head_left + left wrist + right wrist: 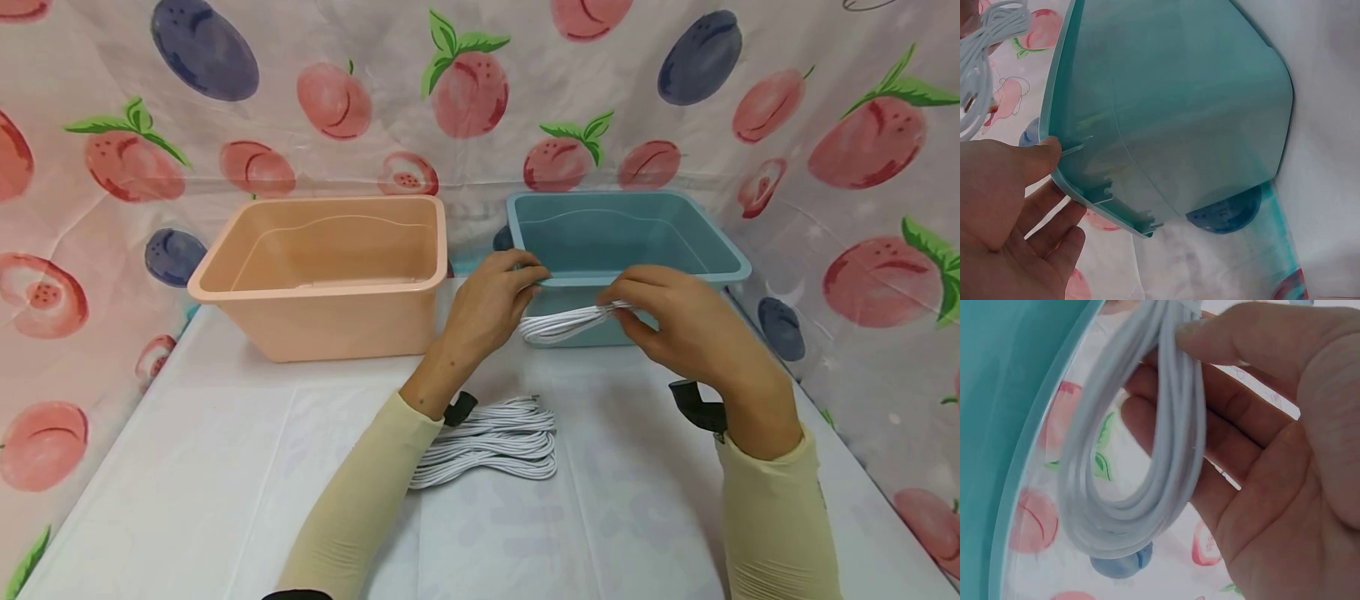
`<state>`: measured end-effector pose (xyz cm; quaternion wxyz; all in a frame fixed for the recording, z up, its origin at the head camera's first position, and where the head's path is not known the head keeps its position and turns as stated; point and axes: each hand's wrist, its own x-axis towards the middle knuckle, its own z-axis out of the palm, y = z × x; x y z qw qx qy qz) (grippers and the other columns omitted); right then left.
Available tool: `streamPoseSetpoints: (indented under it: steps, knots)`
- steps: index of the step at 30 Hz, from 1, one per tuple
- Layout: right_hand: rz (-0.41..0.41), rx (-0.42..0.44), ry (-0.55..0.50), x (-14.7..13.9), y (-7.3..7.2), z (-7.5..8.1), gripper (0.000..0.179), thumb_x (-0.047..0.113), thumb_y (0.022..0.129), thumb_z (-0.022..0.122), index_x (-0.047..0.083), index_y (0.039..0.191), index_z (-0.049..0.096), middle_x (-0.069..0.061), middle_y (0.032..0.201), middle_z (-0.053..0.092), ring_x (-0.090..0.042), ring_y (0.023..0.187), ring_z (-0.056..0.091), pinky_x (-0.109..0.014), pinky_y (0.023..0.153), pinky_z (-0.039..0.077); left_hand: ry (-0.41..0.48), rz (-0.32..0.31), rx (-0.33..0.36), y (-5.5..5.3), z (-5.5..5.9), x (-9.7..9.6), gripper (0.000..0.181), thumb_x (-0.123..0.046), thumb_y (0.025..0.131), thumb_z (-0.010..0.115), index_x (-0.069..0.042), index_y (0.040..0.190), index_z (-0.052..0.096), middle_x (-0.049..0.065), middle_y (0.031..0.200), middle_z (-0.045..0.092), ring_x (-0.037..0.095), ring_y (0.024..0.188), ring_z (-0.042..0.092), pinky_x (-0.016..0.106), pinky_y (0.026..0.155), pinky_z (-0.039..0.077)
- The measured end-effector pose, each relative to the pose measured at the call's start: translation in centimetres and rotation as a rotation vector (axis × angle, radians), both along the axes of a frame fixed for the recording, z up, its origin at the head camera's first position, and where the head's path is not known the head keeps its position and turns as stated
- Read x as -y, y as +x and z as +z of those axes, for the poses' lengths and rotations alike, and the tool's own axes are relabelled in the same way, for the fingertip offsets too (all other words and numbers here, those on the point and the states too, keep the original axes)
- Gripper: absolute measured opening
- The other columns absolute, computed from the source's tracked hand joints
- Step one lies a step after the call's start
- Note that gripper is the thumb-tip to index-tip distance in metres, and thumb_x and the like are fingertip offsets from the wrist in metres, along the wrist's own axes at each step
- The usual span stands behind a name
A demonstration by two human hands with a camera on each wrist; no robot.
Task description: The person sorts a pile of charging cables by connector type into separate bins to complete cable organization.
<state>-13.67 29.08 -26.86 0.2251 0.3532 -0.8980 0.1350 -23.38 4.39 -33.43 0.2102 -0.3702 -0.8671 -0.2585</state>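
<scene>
A coiled bundle of white cable (558, 326) hangs in front of the teal bin (615, 229). My right hand (678, 321) pinches it between thumb and fingers, and its looped end points left. The right wrist view shows the coil's long loops (1132, 519) near the bin's rim. With the thumb on top and fingers below, my left hand (489, 302) grips the near left corner of the bin's rim, also seen in the left wrist view. Several more white cable bundles (502, 446) lie on the table, partly hidden behind my left forearm.
To the left stands a peach-coloured bin (337, 325), with no contents visible inside. Both bins are at the back of the white-covered table (225, 467). A fruit-patterned cloth (480, 158) hangs behind and along the sides.
</scene>
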Motion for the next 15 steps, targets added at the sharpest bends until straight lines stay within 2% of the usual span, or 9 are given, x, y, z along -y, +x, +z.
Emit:
streamPoseSetpoints:
  steps: [7, 10, 13, 15]
  knots:
    - [-0.010, -0.103, -0.049, -0.7, -0.1, 0.2, 0.037, -0.012, 0.081, 0.084, 0.010, 0.110, 0.080, -0.001, 0.105, 0.074, -0.020, 0.095, 0.070, -0.035, 0.082, 0.056, 0.002, -0.002, -0.001, -0.1, -0.1, 0.0, 0.026, -0.019, 0.107, 0.066, -0.018, 0.130, 0.078, 0.001, 0.136, 0.066, 0.022, 0.133, 0.056, 0.032, 0.107, 0.052]
    - [-0.023, -0.113, -0.065, -0.9, -0.3, 0.2, 0.037, -0.012, 0.081, 0.084, 0.010, 0.111, 0.080, -0.002, 0.105, 0.074, -0.020, 0.096, 0.069, -0.022, 0.089, 0.053, 0.006, -0.007, -0.007, -0.1, -0.1, 0.0, 0.026, -0.018, 0.107, 0.066, -0.017, 0.130, 0.078, 0.001, 0.135, 0.066, 0.022, 0.133, 0.056, 0.032, 0.106, 0.052]
    - [-0.019, -0.126, -0.087, -1.1, -0.5, 0.2, 0.037, -0.014, 0.081, 0.083, 0.008, 0.110, 0.079, -0.004, 0.106, 0.073, -0.021, 0.097, 0.069, -0.008, 0.095, 0.043, 0.005, -0.008, -0.010, -0.1, -0.1, 0.0, 0.026, -0.017, 0.107, 0.065, -0.017, 0.130, 0.078, 0.002, 0.135, 0.067, 0.022, 0.133, 0.057, 0.032, 0.107, 0.052]
    - [-0.011, -0.139, -0.108, -1.2, -0.7, 0.1, 0.036, -0.015, 0.081, 0.082, 0.006, 0.110, 0.079, -0.006, 0.106, 0.073, -0.022, 0.098, 0.068, -0.004, 0.098, 0.038, 0.002, -0.007, -0.007, -0.1, -0.1, 0.0, 0.026, -0.016, 0.108, 0.065, -0.017, 0.130, 0.078, 0.002, 0.135, 0.067, 0.022, 0.133, 0.057, 0.032, 0.108, 0.051]
